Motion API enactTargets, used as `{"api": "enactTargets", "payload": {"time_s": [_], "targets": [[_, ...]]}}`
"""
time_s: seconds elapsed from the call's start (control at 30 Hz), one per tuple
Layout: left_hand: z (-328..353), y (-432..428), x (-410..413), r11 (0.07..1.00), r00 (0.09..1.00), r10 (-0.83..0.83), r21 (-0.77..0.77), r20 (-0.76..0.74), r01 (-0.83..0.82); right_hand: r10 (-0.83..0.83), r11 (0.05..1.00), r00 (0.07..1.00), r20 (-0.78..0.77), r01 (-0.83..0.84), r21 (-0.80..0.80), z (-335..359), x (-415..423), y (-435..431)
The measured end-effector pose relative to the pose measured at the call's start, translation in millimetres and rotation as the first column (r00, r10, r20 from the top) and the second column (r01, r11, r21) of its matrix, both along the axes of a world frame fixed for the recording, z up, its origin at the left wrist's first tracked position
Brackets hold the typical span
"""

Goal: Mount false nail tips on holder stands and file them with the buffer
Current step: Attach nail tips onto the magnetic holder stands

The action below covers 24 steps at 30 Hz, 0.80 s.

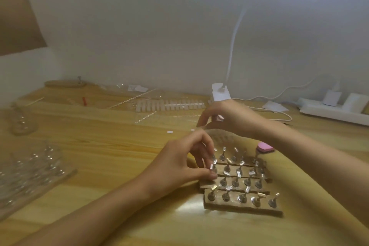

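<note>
A holder stand [213,168] is pinched by the left hand [185,164]; the right hand [226,118] hovers, its hold untellable; the buffer [264,149] lies untouched, so filing is judged unstarted.

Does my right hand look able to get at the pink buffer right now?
Probably yes. The pink buffer lies uncovered on the table just behind the holder stands, and the right hand hovers nearby with nothing between them.

We log: left hand [179,166] bare | right hand [229,118] bare | left forearm [99,211] and right forearm [319,158] bare to the frame edge | nails too blurred for us
</note>
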<state>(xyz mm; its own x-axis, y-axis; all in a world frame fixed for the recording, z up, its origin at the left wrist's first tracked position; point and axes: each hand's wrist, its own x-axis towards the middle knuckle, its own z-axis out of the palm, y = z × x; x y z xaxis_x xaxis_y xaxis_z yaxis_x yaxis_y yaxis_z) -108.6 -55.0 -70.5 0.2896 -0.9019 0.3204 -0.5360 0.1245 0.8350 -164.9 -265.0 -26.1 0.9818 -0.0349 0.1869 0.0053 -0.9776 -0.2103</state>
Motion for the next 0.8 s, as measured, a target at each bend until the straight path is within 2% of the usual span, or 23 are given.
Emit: {"api": "enactTargets", "payload": {"time_s": [0.17, 0.43, 0.8], "targets": [[-1, -1, 2, 0.999, 0.999, -0.035, 0.004, -0.001, 0.035, 0.086, 0.992, 0.996, -0.034, -0.089, -0.086, -5, 28, 13], [3, 3, 14, 0.989, 0.989, -0.123, 0.073, -0.081, 0.129, 0.128, 0.991, 0.991, -0.031, -0.127, 0.035, -11, 31, 0], [5, 1, 13, 0.988, 0.987, -0.129, 0.074, -0.093, 0.136, 0.158, 0.986, 0.986, -0.047, -0.154, 0.066, -11, 36, -6]]}}
